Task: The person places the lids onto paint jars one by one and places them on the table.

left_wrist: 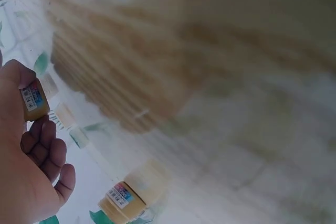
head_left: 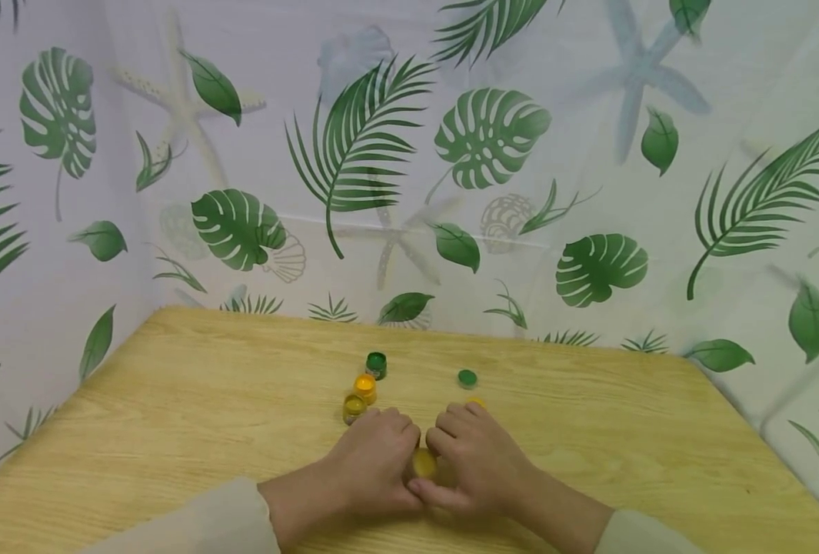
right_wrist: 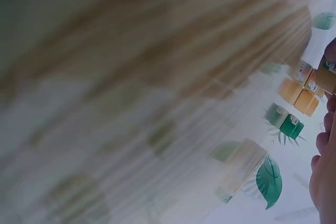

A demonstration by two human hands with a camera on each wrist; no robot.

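Observation:
Close together near the front of the table, my left hand (head_left: pixel 377 463) and right hand (head_left: pixel 480 463) both hold one small paint jar (head_left: pixel 424 463) with a dull yellow top. In the left wrist view, the thumb and fingers of the left hand (left_wrist: pixel 26 150) pinch this labelled jar (left_wrist: pixel 35 100). At the edge of the right wrist view, the right hand (right_wrist: pixel 326 177) grips the ochre jar (right_wrist: pixel 326 78), which is cut off there. Just beyond the left hand stands an olive-yellow paint jar (head_left: pixel 354 409).
Behind it, in a slanting row, stand an orange-yellow jar (head_left: pixel 365 388) and a dark green jar (head_left: pixel 376 365), both uncapped. A green lid (head_left: pixel 467 378) lies to their right. A yellow lid (head_left: pixel 476 402) is partly hidden behind the right hand. Leaf-printed cloth (head_left: pixel 381 254) borders the wooden table (head_left: pixel 229 369).

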